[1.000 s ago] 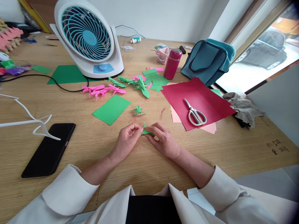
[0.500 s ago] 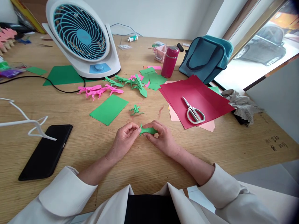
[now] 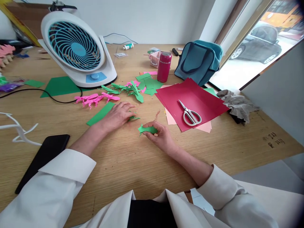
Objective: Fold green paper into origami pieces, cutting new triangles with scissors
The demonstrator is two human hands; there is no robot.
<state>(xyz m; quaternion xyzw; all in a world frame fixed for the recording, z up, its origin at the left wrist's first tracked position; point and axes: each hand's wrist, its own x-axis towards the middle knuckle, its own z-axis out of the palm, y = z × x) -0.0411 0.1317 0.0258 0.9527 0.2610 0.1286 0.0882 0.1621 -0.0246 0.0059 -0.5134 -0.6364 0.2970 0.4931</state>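
Between the thumb and fingers of my right hand (image 3: 163, 137) is a green folded-paper figure (image 3: 148, 129), its pointed end sticking out to the left. My left hand (image 3: 119, 113) is stretched over the table, fingers apart, and partly covers a small green paper frog (image 3: 134, 118). Whether the fingertips touch this frog I cannot tell. Under my left hand and wrist lies a green paper sheet (image 3: 99, 114), half hidden. Beyond it are pink folded-paper figures (image 3: 95, 98) and a pile of green folded-paper figures (image 3: 135, 91).
Scissors (image 3: 190, 115) rest on red paper sheets (image 3: 201, 98) at the right. A white fan (image 3: 110, 74) stands at the back left, a red flask (image 3: 164, 68) and a blue bag (image 3: 201, 61) at the back. A black phone (image 3: 45, 158) lies at the left.
My left hand has let go of the folded figure and moved left and away to the small frog. My right hand still holds the figure. The view has shifted slightly.
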